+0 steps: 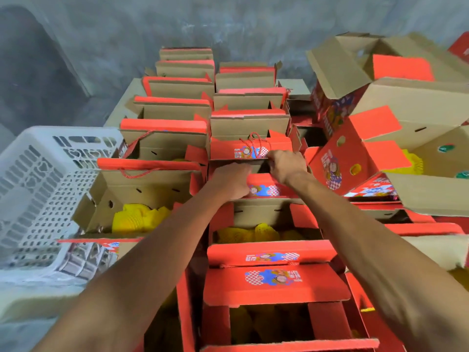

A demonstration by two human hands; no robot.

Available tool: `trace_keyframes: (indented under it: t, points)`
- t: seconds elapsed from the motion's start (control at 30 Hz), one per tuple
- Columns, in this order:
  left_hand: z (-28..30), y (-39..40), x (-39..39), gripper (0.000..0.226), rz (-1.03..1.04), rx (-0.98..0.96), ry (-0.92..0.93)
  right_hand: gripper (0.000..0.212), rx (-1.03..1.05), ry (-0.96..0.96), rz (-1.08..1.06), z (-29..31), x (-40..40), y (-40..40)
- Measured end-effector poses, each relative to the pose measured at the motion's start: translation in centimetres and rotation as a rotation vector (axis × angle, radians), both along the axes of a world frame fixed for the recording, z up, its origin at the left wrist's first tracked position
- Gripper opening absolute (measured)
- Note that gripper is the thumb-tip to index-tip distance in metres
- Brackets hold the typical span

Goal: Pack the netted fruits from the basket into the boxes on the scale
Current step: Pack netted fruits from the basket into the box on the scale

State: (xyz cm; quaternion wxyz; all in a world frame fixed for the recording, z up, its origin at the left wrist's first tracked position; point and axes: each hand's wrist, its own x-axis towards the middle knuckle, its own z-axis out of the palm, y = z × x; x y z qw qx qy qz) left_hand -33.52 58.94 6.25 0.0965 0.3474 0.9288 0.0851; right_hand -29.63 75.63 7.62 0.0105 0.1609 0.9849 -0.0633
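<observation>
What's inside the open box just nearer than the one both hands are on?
Yellow netted fruits lie inside the open box, along its near side. The near flap hides the front part, so the count cannot be told.

White perforated plastic basket (38, 189) cut off by left edge, contents not visible; yellow foam-netted fruits (139, 217) partly hidden by cardboard walls of the open red-and-brown box (142, 184) (count indeterminate); fingertips of both hands concealed behind flap.

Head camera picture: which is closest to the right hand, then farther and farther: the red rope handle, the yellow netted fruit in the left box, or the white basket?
1. Red rope handle, just beyond the right hand.
2. Yellow netted fruit, lower left.
3. White basket, far left.
</observation>
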Motion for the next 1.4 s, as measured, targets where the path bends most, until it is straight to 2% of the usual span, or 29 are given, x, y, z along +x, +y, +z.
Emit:
trace_keyframes:
  t: [0.07,0.17,0.37,0.5,0.87,1.1,1.27,1.4]
  points:
    - [0.2,-0.4,1.2,0.025,-0.067,-0.009,0.05,0.027,0.02,0.015,0.031,1.2,-0.1,0.1]
    - [0.1,-1.2,3.1,0.031,-0.123,-0.013,0.096,0.026,0.035,0.036,0.069,2.6,0.5,-0.6]
    - [3.3,-2.1,5.3,0.023,-0.114,0.08,0.208,0.028,0.102,0.101,0.08,6.8,1.4,-1.3]
    - [7.0,-3.1,6.7,0.019,-0.104,0.174,0.293,0.03,0.17,0.214,0.072,10.7,2.5,-2.2]
    - [16.7,-8.9,14.4,0.034,-0.079,0.265,0.537,0.026,0.281,0.615,0.101,22.2,11.1,-8.0]
    - [20.0,-15.9,19.9,0.032,-0.029,0.264,0.605,0.024,0.311,0.738,0.173,26.6,16.4,-15.2]
    - [21.8,-22.9,23.6,0.026,-0.041,0.306,0.707,0.025,0.271,0.786,0.221,27.9,19.1,-21.7]
    - [22.3,-29.6,25.7,0.026,-0.017,0.284,0.707,0.027,0.262,0.802,0.257,28.4,20.3,-27.8]
